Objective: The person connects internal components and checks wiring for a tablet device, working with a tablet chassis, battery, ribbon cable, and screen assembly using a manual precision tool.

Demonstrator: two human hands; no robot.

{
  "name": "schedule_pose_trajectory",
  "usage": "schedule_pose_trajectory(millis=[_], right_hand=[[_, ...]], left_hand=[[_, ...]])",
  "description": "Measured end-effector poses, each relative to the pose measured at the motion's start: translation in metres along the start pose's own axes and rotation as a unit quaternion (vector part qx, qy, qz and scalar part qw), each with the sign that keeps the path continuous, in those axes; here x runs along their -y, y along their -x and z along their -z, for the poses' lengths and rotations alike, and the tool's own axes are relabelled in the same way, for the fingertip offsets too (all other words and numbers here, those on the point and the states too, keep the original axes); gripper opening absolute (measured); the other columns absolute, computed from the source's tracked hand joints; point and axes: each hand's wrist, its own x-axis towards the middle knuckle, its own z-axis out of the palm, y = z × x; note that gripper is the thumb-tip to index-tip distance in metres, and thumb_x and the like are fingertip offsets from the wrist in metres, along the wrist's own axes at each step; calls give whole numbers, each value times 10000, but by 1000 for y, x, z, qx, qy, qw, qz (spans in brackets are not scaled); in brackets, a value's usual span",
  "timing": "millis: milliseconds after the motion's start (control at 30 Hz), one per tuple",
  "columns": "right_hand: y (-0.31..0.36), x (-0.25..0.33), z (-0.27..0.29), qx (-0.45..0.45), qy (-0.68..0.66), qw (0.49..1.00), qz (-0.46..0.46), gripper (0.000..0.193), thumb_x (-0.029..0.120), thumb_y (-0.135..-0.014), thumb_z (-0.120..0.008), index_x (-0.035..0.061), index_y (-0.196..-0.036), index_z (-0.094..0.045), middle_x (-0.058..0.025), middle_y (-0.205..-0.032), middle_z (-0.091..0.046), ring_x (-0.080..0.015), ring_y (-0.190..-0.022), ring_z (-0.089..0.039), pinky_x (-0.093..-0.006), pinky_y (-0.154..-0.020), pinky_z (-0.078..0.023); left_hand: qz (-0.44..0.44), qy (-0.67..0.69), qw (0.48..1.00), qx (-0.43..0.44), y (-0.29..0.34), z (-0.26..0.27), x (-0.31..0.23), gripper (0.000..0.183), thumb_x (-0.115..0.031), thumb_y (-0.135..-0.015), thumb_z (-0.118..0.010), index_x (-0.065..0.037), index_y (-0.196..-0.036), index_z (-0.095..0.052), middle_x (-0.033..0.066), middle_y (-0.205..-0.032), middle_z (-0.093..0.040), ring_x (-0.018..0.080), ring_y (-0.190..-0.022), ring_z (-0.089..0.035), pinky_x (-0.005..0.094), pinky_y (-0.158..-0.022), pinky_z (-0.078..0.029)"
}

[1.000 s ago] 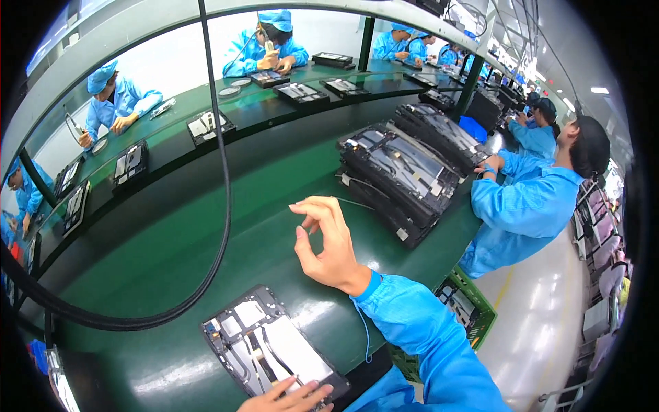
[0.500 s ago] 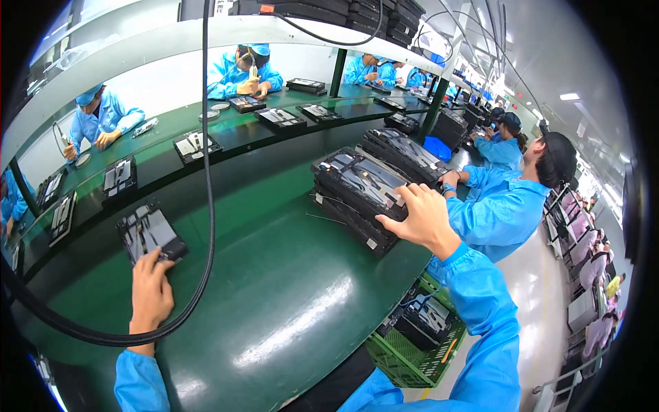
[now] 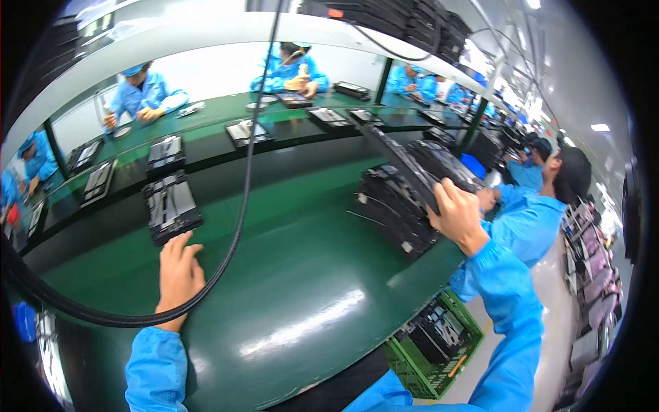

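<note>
My right hand [image 3: 456, 214] grips the near end of a flat black electronic device [image 3: 398, 159], raised and tilted above a stack of similar devices [image 3: 395, 213]. The stack sits at the right of the green bench, with a thin wire sticking out. My left hand [image 3: 180, 271] has its fingers stretched out and holds nothing. Its fingertips are right at the near edge of another opened black device [image 3: 171, 207] with grey panels and black strips; whether they touch cannot be made out. That device lies flat by the dark strip along the bench.
Several opened devices [image 3: 166, 152] line the dark strip [image 3: 213, 159]. A black cable [image 3: 248, 178] loops down over my left wrist. At lower right stands a green crate [image 3: 439, 343] holding devices. Co-workers in blue sit opposite; another person [image 3: 522, 213] works close at right.
My right hand has taken hold of the top device and lifted it, tilted, off the stack. The left device now lies closer to the dark strip, and my left fingers are no longer over it.
</note>
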Motion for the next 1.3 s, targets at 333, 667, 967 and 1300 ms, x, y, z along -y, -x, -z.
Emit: schedule_pose_trajectory(millis=[333,667,967,1300], right_hand=[[7,233,93,3,-132,965,228,335,150,-886,-707,-8,-1168,-796,37,-774,-494,-69,-543,-499,-278,-454,-411],[-46,284,69,226,-640,709,192,426,422,-950,-797,39,-1136,-796,-177,-1056,-731,-344,-837,-697,-438,-746,-615],[-64,310,-57,169,-635,750,76,384,177,-1015,-679,59,-1379,-657,-164,-1437,-674,-400,-1312,-598,-514,-1123,-451],[-56,311,-49,116,-658,744,13,154,79,-907,-844,37,-1028,-759,-124,-1082,-635,-331,-1015,-599,-441,-882,-518]], left_hand=[[-30,202,976,-70,58,39,-98,384,-59,-885,-632,-30,-1267,-651,251,-1463,-663,481,-1477,-480,586,-1244,-344],[218,358,907,32,66,36,-100,474,-58,-1010,-584,14,-1476,-551,301,-1651,-466,454,-1547,-465,531,-1294,-360],[187,351,896,196,49,54,-64,732,-49,-819,-664,-1,-1538,-539,219,-1506,-627,370,-1402,-591,465,-1205,-446],[72,370,871,315,42,74,-48,904,-52,-754,-775,-89,-1623,-529,190,-1649,-483,425,-1473,-438,546,-1276,-333]])
